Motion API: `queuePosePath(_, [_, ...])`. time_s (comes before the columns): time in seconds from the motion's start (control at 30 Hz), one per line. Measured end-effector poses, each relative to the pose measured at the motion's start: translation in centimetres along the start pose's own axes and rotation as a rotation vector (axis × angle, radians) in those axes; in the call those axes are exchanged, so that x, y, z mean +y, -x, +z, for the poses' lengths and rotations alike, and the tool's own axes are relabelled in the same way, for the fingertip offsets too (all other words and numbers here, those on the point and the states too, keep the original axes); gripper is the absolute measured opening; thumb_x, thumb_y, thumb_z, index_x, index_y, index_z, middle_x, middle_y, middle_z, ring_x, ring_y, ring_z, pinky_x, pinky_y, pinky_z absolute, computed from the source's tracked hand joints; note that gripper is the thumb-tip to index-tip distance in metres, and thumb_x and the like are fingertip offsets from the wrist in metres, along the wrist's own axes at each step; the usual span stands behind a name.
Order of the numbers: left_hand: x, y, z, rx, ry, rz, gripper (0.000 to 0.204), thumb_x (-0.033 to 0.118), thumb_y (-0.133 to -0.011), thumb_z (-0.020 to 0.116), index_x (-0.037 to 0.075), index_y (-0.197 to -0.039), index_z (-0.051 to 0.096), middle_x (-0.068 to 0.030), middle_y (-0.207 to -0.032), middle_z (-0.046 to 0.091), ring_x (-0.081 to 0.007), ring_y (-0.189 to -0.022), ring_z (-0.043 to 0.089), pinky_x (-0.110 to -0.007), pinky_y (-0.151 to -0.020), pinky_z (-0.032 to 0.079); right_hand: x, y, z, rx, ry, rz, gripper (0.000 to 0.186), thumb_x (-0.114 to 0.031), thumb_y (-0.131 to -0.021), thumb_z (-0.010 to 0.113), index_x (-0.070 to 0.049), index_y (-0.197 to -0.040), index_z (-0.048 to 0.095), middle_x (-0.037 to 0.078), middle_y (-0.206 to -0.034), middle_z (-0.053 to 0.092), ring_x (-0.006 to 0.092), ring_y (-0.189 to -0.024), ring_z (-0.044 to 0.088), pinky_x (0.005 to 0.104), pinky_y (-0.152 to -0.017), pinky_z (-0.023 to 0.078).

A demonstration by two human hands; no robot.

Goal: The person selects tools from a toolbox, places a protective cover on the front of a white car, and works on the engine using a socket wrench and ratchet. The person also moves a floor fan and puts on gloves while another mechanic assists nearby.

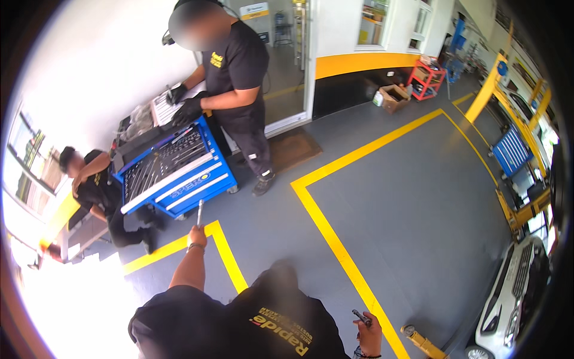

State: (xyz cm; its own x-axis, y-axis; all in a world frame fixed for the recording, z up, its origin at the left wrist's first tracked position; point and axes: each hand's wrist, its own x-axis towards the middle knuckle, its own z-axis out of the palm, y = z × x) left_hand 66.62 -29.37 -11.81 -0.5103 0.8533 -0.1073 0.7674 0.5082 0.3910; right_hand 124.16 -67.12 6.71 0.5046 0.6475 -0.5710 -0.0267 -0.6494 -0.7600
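My left hand (197,235) is stretched forward and grips a slim metal tool (200,212) that points up toward a blue tool cart (190,185). The cart's top drawer is pulled out and shows rows of several tools. My right hand (369,335) sits low by my side, closed around a small dark tool (362,317). A person in black clothes and black gloves (236,90) stands behind the cart with both hands on its top.
Another person in black (98,191) crouches left of the cart. Yellow lines (335,239) mark the grey floor. A white car (511,299) is at lower right, a yellow jack (421,342) near it, a red cart (426,78) and cardboard box (394,97) far back.
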Motion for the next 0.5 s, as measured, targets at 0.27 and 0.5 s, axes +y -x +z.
queuePosePath(0.27, [14.5,15.5,16.0,-0.716,0.306,-0.236,0.016,0.015,-0.100,0.056,0.011,-0.115,0.061,-0.0072,-0.100,0.072,-0.0200,-0.073,0.072,-0.034,-0.058,0.057,-7.8,-11.7,-13.9,-0.148,0.864,-0.428,0.033,-0.024,-0.101,0.059,-0.010,-0.130,0.065,0.020,-0.113,0.068,0.0393,-0.096,0.067,0.0478,-0.088,0.055])
queuePosePath(0.5, [45.5,22.8,35.7,-0.990,-0.301,0.546,0.010,0.011,-0.091,0.062,0.008,-0.100,0.065,-0.0083,-0.085,0.070,-0.0193,-0.070,0.069,-0.035,-0.057,0.054,1.4,-18.3,-32.0,0.225,0.547,-0.102,0.045,-0.028,-0.090,0.072,-0.003,-0.127,0.063,0.022,-0.108,0.075,0.0415,-0.099,0.071,0.0455,-0.088,0.057])
